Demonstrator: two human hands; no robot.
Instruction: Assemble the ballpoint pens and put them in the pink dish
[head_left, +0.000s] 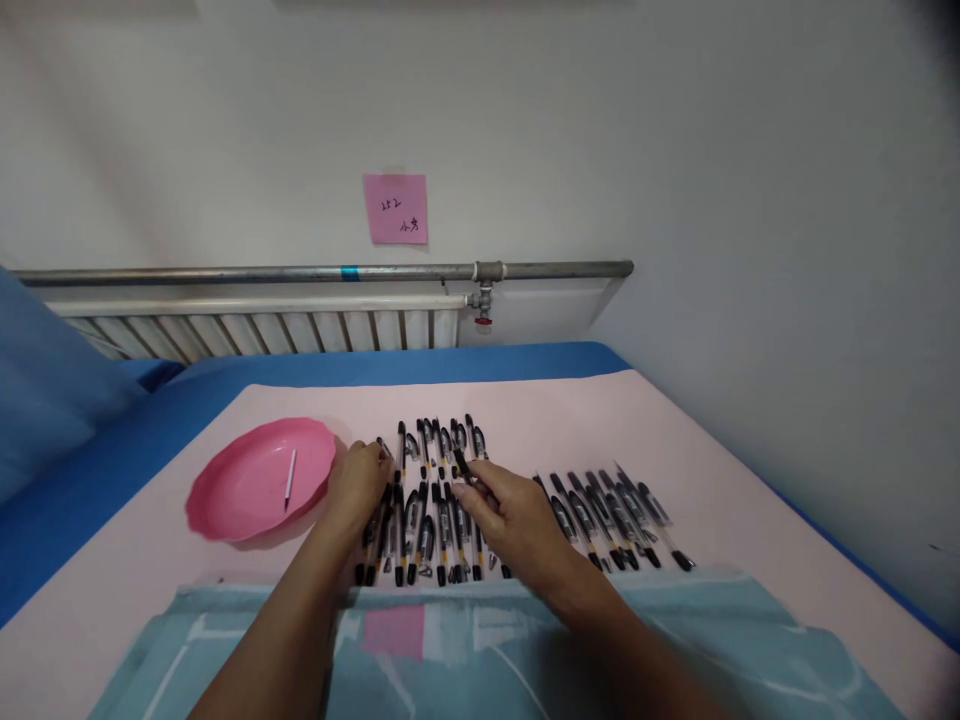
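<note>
Disassembled black pens lie in rows on the pink cloth: clear barrels with black ends (399, 535), black caps with labels (427, 540) and small metal tips (425, 571). My left hand (361, 480) is at the left end of the upper row, fingers curled at a dark cap-like piece (384, 447); the thumb is mostly hidden. Between the thumb and fingers of my right hand (514, 515) is a black pen part (460, 461), held over the middle of the rows. Its lower end is hidden by the hand.
A pink scalloped plate (217, 500) at the left holds one thin white stick with a dark tip (290, 480). More pen parts (619, 510) lie in a slanted group at the right. Blue patterned fabric (450, 670) covers the near edge. Behind are a radiator (277, 330) and pipe (262, 275).
</note>
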